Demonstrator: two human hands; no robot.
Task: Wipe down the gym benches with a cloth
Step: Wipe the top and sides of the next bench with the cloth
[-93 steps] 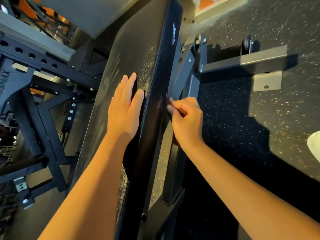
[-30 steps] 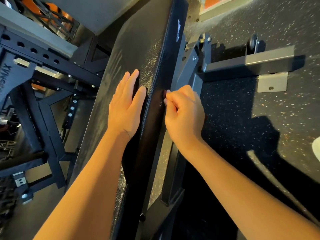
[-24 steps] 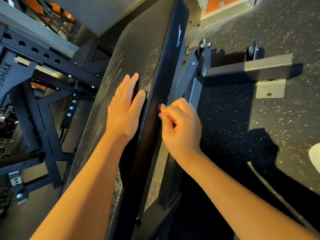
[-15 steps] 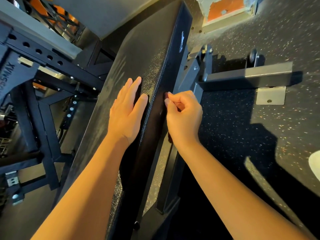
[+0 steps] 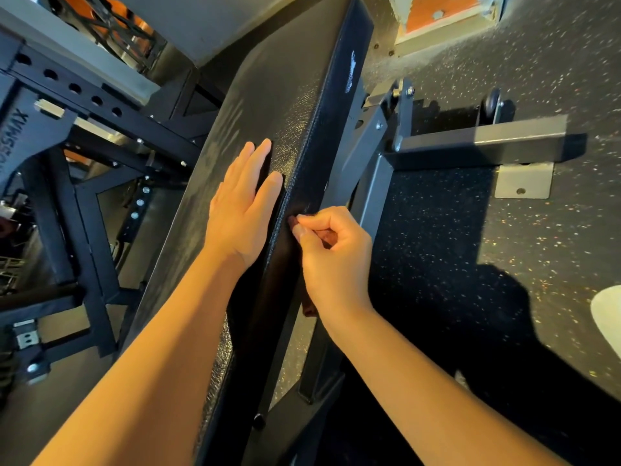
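Black grained vinyl bench pad [image 5: 268,105] runs slantwise up the middle of the view, its narrow side face turned to the right. The left hand [image 5: 240,213] lies flat on the pad's top, fingers straight, gripping nothing. The right hand [image 5: 331,257] is curled against the side face, thumb and forefinger pinching a dark reddish cloth [image 5: 308,308], which shows only in scraps. A grey steel bench frame [image 5: 373,183] stands just beside it on the speckled black rubber floor [image 5: 504,314]. A black perforated steel rack [image 5: 84,95] stands to the left.
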